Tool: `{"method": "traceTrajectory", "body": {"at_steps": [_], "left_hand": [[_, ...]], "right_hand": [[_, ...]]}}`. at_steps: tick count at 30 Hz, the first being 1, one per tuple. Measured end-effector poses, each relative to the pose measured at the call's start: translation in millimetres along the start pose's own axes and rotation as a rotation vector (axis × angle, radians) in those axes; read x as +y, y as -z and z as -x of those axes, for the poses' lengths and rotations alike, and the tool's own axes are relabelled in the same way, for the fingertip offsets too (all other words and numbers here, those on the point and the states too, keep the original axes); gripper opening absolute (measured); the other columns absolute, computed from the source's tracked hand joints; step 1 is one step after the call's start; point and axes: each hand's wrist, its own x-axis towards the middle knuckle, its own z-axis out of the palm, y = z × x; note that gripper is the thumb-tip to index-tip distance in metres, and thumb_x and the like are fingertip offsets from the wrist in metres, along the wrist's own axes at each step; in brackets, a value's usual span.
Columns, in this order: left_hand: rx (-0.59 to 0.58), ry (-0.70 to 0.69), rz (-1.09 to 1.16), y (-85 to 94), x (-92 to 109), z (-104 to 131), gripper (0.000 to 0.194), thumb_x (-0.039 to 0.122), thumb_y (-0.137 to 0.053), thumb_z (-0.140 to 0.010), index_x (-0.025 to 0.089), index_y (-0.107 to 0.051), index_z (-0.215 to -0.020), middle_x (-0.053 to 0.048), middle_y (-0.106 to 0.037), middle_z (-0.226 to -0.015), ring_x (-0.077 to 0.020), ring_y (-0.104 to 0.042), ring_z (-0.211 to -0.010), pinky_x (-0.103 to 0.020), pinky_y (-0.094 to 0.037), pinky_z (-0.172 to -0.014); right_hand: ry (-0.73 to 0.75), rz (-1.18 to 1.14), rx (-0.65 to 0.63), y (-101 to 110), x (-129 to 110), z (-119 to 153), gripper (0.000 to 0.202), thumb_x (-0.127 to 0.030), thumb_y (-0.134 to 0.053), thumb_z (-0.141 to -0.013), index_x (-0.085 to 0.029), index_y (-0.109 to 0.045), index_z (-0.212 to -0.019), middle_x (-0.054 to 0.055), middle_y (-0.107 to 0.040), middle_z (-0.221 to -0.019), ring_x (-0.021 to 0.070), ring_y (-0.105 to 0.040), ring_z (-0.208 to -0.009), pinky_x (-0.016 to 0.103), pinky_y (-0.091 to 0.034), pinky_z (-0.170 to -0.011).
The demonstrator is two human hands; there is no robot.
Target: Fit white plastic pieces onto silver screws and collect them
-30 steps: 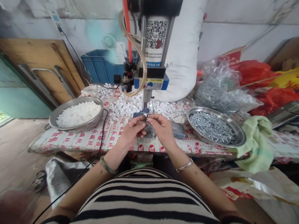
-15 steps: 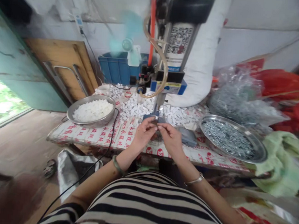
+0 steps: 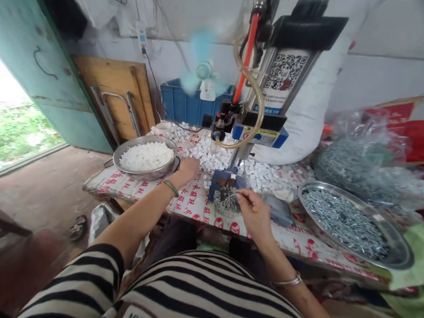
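Has just parted the hands, leaving only the right one at the pile. Reaches with the left hand [image 3: 188, 172] beside the steel bowl [image 3: 145, 175] of white pieces [image 3: 145, 155], toward the counter's [image 3: 179, 207] left end; cannot tell whether open or gripping. Pinches what looks like a thin metal pin [image 3: 234, 194] in the right hand [image 3: 238, 194], over the pile of pins [image 3: 226, 203] near the front edge. Has the press [image 3: 278, 86] close behind, partly blocking the back edge, and a grey box [image 3: 281, 210] just right.

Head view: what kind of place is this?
Probably a small assembly workshop: a pneumatic press stands on the table, between a bowl of white pieces and a tray of metal pins.
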Motion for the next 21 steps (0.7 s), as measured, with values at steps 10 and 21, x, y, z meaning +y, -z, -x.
{"method": "traceTrajectory", "body": {"at_steps": [10, 21], "left_hand": [[0.274, -0.269, 0.539, -7.5, 36, 60, 0.040, 0.010, -0.050, -0.072, 0.015, -0.055, -0.112, -0.007, -0.060, -0.101, -0.0157, -0.057, -0.088, -0.027, -0.046, -0.083], [0.204, -0.288, 1.323, -2.9, 75, 91, 0.055, 0.016, -0.062, -0.068, 0.019, -0.045, -0.121, -0.002, -0.062, -0.088, -0.0108, -0.060, -0.074, -0.025, -0.048, -0.074]], "right_hand": [[0.018, -0.079, 0.005, -1, -13, -5, 0.023, -0.037, -0.046, -0.083, -0.019, -0.058, -0.091, 0.001, -0.062, -0.074, 0.0147, -0.056, -0.068, 0.026, -0.044, -0.064], [0.340, 0.409, -0.029, -5, -21, -1, 0.025, -0.017, -0.037, -0.086, -0.014, -0.060, -0.097, 0.009, -0.064, -0.094, 0.0195, -0.058, -0.086, 0.033, -0.044, -0.078]]}}
